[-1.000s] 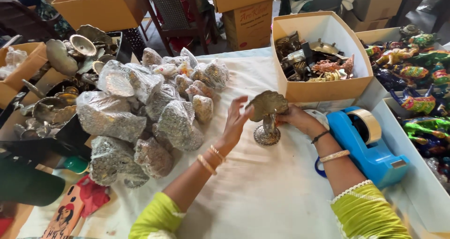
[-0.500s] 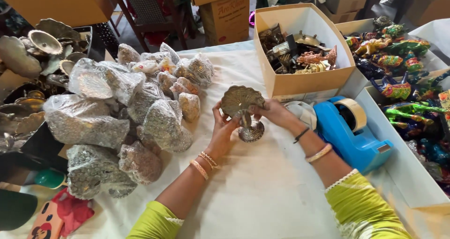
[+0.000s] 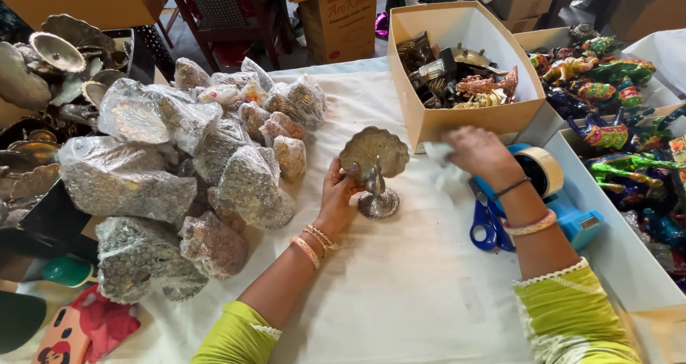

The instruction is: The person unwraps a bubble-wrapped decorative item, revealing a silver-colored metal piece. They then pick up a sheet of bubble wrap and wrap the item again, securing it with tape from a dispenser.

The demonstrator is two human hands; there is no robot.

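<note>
A brass peacock-shaped stand point(image 3: 374, 165) rests upright on the white cloth point(image 3: 400, 285). My left hand point(image 3: 339, 196) grips it from the left side, fingers on its fan. My right hand point(image 3: 477, 152) is off the stand, blurred, over a crumpled white wrap point(image 3: 440, 162) next to a blue tape dispenser point(image 3: 554, 192). Whether the right hand grips the wrap is unclear.
A pile of bubble-wrapped pieces point(image 3: 193, 164) fills the left side. Loose brass items point(image 3: 50, 64) lie at far left. A cardboard box of metal figures point(image 3: 464, 71) stands at the back. Blue scissors point(image 3: 487, 225) lie beside the dispenser. Painted animal figures point(image 3: 614, 121) sit at right.
My right hand has let go of the brass stand and moved right toward the tape dispenser. My left hand stays on the stand, now set on the cloth.
</note>
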